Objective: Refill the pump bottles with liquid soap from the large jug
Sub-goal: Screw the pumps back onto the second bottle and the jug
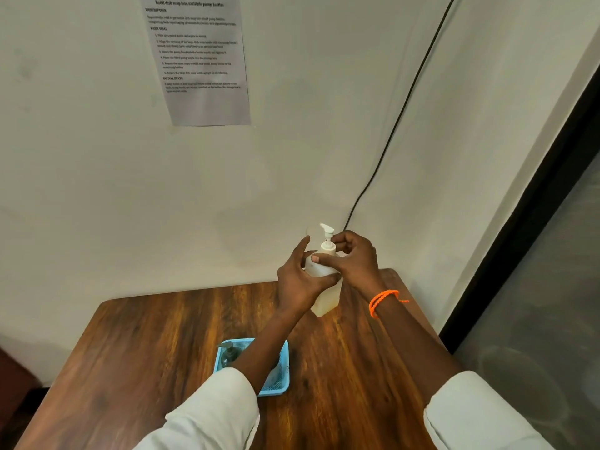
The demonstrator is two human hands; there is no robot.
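Left hand (297,280): fingers wrapped round the bottle (324,287) body, gripping it.
Right hand (352,259): fingertips pinching the pump (328,237) collar.

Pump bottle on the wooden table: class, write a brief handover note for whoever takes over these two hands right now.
Left hand grips the body of the white pump bottle, standing at the table's far edge.
Right hand pinches the pump collar with its fingers.
A dark pump bottle stands in the blue basket.
Done: pump head sits on the white bottle.
Left: check it is tight, then put it in the basket. The jug is not in view.
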